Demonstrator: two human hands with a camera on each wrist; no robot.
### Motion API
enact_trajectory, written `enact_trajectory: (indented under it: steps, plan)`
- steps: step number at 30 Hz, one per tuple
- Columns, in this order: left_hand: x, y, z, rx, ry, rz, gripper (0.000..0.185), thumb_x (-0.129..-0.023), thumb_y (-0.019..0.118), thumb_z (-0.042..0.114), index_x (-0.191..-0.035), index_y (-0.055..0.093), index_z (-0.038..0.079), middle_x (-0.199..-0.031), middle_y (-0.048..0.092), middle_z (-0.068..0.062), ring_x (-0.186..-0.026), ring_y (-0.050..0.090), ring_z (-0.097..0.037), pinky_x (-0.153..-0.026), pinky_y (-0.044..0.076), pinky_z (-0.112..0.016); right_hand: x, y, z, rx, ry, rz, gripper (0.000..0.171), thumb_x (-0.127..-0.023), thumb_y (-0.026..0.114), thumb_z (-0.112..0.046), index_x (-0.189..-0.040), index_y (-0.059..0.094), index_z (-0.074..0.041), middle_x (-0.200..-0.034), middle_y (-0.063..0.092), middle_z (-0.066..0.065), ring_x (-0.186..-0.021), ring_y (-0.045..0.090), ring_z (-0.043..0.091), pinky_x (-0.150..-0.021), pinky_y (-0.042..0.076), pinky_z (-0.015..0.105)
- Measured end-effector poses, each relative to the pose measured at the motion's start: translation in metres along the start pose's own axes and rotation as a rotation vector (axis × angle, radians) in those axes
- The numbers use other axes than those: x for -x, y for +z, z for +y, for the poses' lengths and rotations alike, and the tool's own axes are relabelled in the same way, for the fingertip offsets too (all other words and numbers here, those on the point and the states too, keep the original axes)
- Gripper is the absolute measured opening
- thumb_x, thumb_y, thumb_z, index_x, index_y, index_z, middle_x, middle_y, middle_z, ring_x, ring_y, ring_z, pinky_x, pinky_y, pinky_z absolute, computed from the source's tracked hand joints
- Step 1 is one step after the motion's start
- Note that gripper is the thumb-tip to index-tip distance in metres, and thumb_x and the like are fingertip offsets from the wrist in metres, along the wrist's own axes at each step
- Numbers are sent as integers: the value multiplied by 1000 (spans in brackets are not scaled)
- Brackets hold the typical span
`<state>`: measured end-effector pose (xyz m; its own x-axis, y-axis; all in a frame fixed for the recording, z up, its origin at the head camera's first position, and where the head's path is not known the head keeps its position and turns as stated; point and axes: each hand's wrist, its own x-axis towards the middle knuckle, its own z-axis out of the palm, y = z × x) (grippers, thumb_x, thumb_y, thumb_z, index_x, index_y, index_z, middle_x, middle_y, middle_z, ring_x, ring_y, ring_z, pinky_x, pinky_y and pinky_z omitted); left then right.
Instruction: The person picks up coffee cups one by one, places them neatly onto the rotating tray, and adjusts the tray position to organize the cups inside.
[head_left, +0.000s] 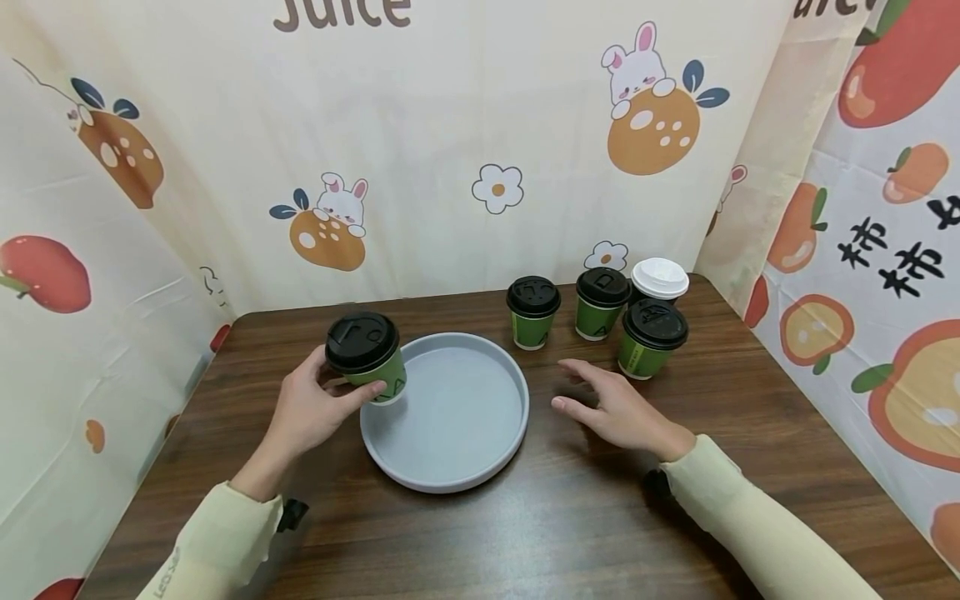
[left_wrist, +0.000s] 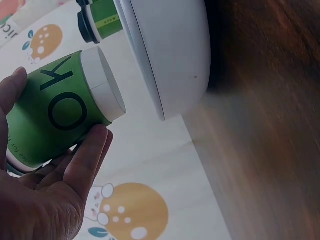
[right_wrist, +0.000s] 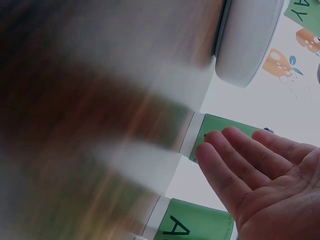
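My left hand grips a green paper coffee cup with a black lid, fingers and thumb around its sides. That cup is held up at the left rim of a round grey tray; in the left wrist view its white base shows apart from the tray, and "OK" is printed on the sleeve. Right of the tray, my right hand holds nothing, fingers extended and thumb apart. Nearest to it is a green cup with a black lid. The right wrist view shows its open palm.
Two more black-lidded green cups, one behind the tray's right side and another farther right, stand near the back edge. Beside them is a white-lidded cup. Printed curtains enclose the wooden table at the back and sides.
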<state>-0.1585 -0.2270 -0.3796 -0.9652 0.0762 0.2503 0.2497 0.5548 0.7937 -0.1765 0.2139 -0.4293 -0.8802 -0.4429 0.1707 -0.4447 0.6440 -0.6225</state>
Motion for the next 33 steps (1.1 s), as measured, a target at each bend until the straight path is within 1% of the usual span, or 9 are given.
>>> enact_trajectory:
  steps: [5, 11, 19, 24, 33]
  plan:
    - [1, 3, 1, -3, 20, 3, 65, -81, 90, 27, -136, 58, 10, -124, 66, -8, -108, 68, -26, -83, 59, -29, -3, 2, -2, -7, -3, 1, 67, -99, 66, -49, -149, 50, -7, -140, 61, 15, -122, 62, 29, -99, 50, 53]
    - [5, 6, 4, 6, 20, -2, 64, -81, 91, 26, -134, 59, 10, -121, 68, -8, -106, 69, -25, -82, 58, -27, -7, 5, -3, -33, -9, -4, 64, -99, 66, -48, -149, 51, -10, -139, 62, 15, -121, 63, 30, -98, 51, 54]
    - [10, 10, 10, 21, 36, -19, 62, -81, 91, 26, -132, 61, 10, -118, 69, -9, -104, 70, -25, -83, 59, -31, -12, 9, -5, -60, 7, -1, 65, -100, 65, -48, -147, 52, -4, -137, 63, 16, -119, 64, 31, -98, 52, 52]
    - [11, 13, 11, 16, 28, -43, 65, -79, 92, 28, -134, 59, 13, -118, 69, -6, -105, 69, -22, -83, 59, -31, -17, 11, -5, -71, 19, -9, 65, -100, 64, -49, -147, 53, -5, -134, 65, 15, -115, 66, 29, -96, 53, 50]
    - [12, 17, 13, 29, 23, -73, 67, -79, 92, 30, -135, 58, 15, -118, 69, -5, -106, 69, -22, -84, 59, -35, -24, 15, -9, -93, 28, -36, 64, -102, 62, -48, -147, 51, -4, -129, 67, 14, -111, 67, 27, -93, 55, 48]
